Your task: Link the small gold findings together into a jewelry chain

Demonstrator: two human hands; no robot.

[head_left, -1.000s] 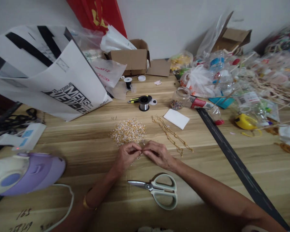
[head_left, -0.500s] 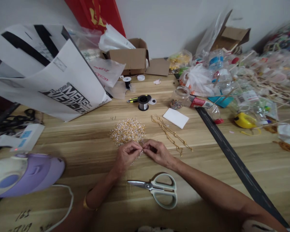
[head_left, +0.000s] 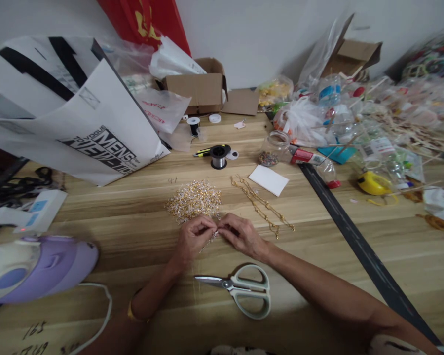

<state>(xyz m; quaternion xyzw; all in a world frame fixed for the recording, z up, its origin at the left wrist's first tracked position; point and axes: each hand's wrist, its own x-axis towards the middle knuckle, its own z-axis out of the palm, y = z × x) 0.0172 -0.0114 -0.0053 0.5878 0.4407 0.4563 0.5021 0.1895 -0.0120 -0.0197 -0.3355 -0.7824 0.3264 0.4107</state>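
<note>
My left hand (head_left: 195, 238) and my right hand (head_left: 243, 235) meet fingertip to fingertip, both pinched on a thin strand of small silvery beads (head_left: 209, 241) that hangs below my left fingers. Just beyond my left hand lies a pile of gold and clear beads (head_left: 194, 199). Gold chains (head_left: 261, 206) are laid out to the right of the pile, near a white card (head_left: 269, 180). Scissors with pale handles (head_left: 240, 287) rest below my hands, blades pointing left. A spool of silvery wire (head_left: 218, 158) stands behind the pile.
At the left are a large white bag (head_left: 96, 128), a power strip (head_left: 46, 209) and a purple and cream appliance (head_left: 55, 266). A cardboard box (head_left: 196, 91) stands at the back. Right of it are a jar of beads (head_left: 274, 148), plastic bottles and a yellow tape measure (head_left: 373, 183).
The whole view has shifted very slightly. My hands remain pinched together at the strand, with hardly any visible movement.
</note>
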